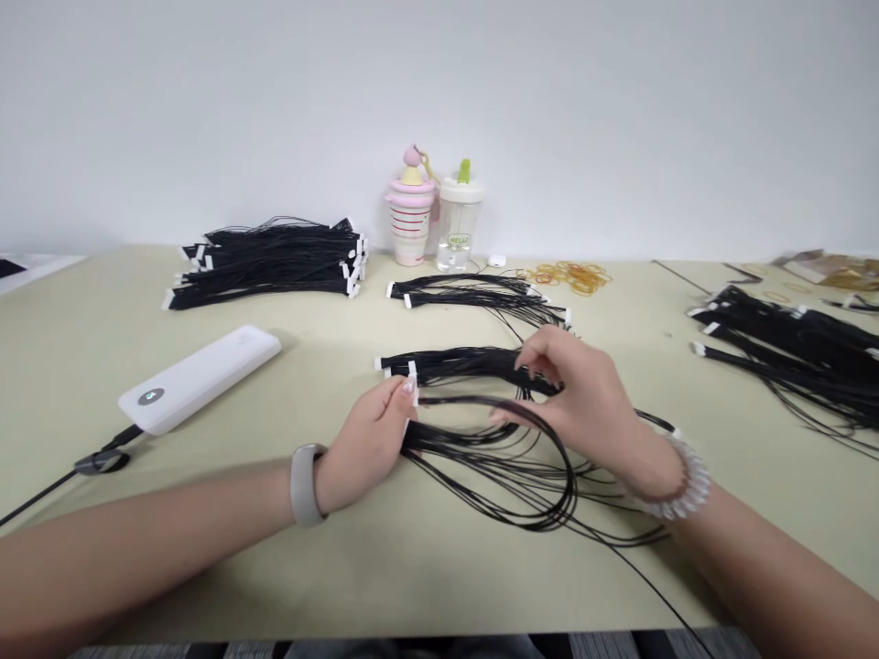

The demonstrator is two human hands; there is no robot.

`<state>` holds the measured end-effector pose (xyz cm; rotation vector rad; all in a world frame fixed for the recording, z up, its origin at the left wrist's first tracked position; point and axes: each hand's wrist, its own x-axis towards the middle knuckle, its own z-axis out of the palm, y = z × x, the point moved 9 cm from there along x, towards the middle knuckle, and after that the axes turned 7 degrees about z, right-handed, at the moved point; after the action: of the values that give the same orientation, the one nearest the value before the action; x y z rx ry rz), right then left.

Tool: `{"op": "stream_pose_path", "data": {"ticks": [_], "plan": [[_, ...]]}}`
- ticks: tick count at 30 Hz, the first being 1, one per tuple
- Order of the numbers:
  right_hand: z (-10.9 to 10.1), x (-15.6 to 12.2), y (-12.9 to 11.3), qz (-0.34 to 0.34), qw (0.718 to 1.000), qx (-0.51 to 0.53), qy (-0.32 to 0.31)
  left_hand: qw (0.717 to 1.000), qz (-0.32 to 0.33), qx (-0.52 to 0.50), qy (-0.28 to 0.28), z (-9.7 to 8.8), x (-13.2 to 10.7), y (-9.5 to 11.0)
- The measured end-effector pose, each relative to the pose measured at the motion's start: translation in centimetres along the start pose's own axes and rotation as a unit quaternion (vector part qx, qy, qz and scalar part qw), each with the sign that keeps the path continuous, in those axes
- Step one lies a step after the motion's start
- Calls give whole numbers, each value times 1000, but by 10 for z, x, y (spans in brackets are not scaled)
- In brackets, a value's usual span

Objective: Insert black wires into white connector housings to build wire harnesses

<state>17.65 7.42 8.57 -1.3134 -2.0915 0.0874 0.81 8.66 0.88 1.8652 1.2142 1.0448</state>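
My left hand [367,446] grips the white-tipped end of a bundle of thin black wires [494,485], which loops across the table in front of me. My right hand [573,403] is over the loop, its fingers pinching some of the black strands. Just behind both hands lies a second wire bundle with white connectors [467,366], and my right fingertips reach its strands. A third bundle [467,293] lies farther back. The wire ends inside my left hand are hidden.
A white power bank [199,380] with a black cable lies left of my hands. Stacked wire bundles [267,265] lie at back left, and more [789,352] at right. A pink cup [410,215], clear bottle [459,224] and loose rubber bands [567,277] stand near the wall.
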Motion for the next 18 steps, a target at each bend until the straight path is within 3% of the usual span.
{"op": "stream_pose_path", "data": {"ticks": [2, 5, 8, 11, 13, 18], "plan": [[-4, 0, 1, 5, 1000, 6, -20, 1000, -15, 3, 27, -5, 0, -4], [10, -2, 8, 28, 992, -31, -122, 997, -60, -28, 31, -4, -2, -11], [33, -12, 19, 49, 963, -63, -256, 994, -94, -49, 39, -4, -4, -15], [51, -24, 17, 59, 932, -13, -356, 993, -97, -46, 47, -6, -4, -16], [60, -26, 8, 54, 930, 47, -361, 995, -85, -40, 44, -6, -3, -14], [81, -29, -27, 1, 939, 160, -303, 999, -5, 11, 39, -8, -3, 0]]}}
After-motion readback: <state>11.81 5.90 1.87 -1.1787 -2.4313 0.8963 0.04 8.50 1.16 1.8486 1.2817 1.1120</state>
